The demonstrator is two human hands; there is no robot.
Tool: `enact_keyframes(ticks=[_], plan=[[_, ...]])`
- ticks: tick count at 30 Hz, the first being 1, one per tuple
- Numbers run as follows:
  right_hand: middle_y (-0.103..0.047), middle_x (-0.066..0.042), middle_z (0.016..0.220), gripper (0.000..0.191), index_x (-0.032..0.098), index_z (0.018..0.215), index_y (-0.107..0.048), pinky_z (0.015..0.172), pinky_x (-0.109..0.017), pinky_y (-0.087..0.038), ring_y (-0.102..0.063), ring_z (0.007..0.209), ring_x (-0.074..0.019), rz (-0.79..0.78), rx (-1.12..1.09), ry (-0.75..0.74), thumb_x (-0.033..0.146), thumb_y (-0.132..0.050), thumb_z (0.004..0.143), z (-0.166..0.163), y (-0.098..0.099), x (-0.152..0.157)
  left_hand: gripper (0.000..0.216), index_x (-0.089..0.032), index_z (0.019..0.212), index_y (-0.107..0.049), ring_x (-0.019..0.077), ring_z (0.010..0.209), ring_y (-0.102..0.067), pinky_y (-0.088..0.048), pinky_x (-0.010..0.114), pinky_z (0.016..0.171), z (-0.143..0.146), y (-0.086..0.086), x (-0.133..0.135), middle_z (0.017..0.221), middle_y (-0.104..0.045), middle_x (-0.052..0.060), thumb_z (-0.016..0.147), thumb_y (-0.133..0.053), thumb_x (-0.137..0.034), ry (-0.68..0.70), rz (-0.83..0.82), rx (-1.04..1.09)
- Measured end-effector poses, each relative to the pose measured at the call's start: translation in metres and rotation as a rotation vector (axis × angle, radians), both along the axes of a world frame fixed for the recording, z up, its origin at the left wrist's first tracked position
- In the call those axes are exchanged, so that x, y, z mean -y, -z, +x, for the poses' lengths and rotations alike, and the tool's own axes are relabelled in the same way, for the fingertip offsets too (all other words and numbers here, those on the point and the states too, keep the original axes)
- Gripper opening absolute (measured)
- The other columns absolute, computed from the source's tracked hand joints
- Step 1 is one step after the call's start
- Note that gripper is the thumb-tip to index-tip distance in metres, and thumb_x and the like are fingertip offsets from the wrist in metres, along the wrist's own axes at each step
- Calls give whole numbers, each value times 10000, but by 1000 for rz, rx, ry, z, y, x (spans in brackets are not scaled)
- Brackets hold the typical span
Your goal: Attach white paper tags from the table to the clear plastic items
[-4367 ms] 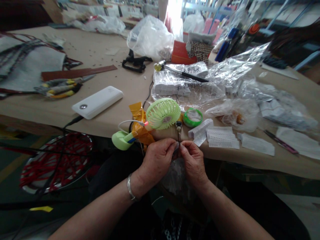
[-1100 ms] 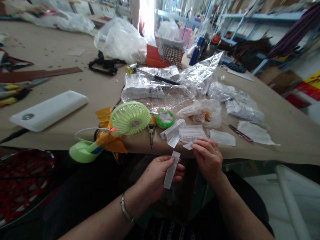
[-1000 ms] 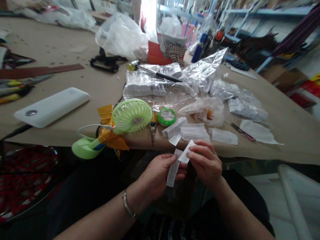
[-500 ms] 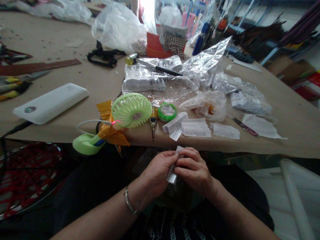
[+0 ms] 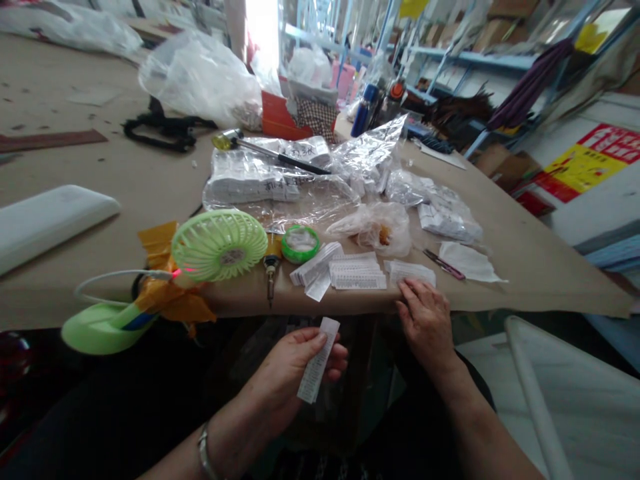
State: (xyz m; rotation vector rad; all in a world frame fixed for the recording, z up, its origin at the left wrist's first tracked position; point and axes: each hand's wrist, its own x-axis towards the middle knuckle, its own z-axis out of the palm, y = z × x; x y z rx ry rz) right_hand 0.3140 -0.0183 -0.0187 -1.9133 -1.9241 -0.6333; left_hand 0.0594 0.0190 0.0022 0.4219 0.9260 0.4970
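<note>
A printed paper label strip point(image 5: 314, 373) is pinched between the thumb and fingers of my left hand point(image 5: 295, 357), held below the table edge. My right hand point(image 5: 425, 319) reaches to the table edge, its fingers stretched out and their tips touching the right-hand pile of printed labels point(image 5: 413, 272). Whether it grips a label there I cannot make out. To the left lie a spread row of labels point(image 5: 357, 273) and a fanned bunch of blank-looking strips point(image 5: 320, 267). A green round tub point(image 5: 300, 244) with white contents sits behind the strips.
At the left a green fan point(image 5: 220, 247) is fixed to the edge with orange tape, beside a screwdriver-like tool point(image 5: 271, 273). Clear plastic bags of labels point(image 5: 260, 180), a hammer-like tool point(image 5: 280, 155) and a thin cutter point(image 5: 445, 265) lie behind.
My right hand has left the strip and moved right to the label pile on the table. My left hand keeps the strip, lower and further left. The view has swung right.
</note>
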Motion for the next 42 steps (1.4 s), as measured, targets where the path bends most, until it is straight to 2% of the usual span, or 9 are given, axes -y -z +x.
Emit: enact_keyframes(ticks=[5,9,12,14,18,20,26,34,42], plan=[[-675,-72,998,202,179,1018,-641,887,-373,-426,-579,980,-213,118,-57,-115,165,-531,849,8,0,3,140,-88,853,-617,164,629,-658,-525,253,574,-2,2,2,729,-690,102,779,-639,-204,2,15,8],[-683,-68,933,143,190,929,-649,854,-385,-460,-609,919,-209,167,-198,-138,157,-550,832,11,-3,2,125,-93,840,-619,166,635,-658,-527,258,580,-4,1,4,735,-690,104,778,-637,-201,-7,20,19],[-672,-58,912,145,208,925,-644,877,-430,-466,-614,928,-220,279,-382,-179,147,-573,814,-7,-9,2,111,-92,846,-623,161,630,-653,-524,258,579,-5,-1,5,741,-689,107,798,-609,-191,-12,19,19],[-661,-45,933,186,234,946,-635,886,-448,-474,-611,964,-224,330,-527,-289,127,-571,808,-33,-14,3,111,-89,843,-628,159,621,-648,-519,259,575,-4,-3,6,748,-689,114,806,-596,-189,-17,19,28],[-661,-29,953,182,267,918,-648,868,-441,-485,-574,1035,-227,131,-551,-638,143,-576,806,-91,-16,7,107,-78,812,-657,112,535,-593,-472,215,528,-4,-4,5,690,-668,80,762,-642,-172,-55,24,99],[-670,-18,920,157,270,897,-659,899,-429,-464,-566,1031,-205,67,-497,-724,164,-572,821,-110,-11,8,121,-69,796,-668,93,522,-570,-432,187,500,-5,-5,5,687,-662,71,710,-685,-153,-87,31,142],[-687,-7,903,170,249,893,-663,985,-415,-404,-567,1038,-169,-39,-429,-800,156,-526,857,-122,5,8,83,-76,722,-656,93,550,-567,-410,179,495,-9,-4,4,670,-638,49,671,-691,-132,-192,-8,140],[-688,-20,897,159,226,906,-649,983,-405,-396,-581,1037,-181,-74,-420,-838,142,-533,838,-123,1,8,96,-82,736,-655,101,589,-583,-420,176,505,-10,1,5,709,-648,59,674,-697,-141,-233,-24,150],[-676,-45,977,257,206,1048,-597,980,-426,-414,-555,1076,-206,-100,-543,-808,145,-594,798,-122,2,13,75,-73,775,-642,84,537,-567,-431,162,491,-12,-2,6,671,-634,57,746,-643,-142,-160,0,157]])
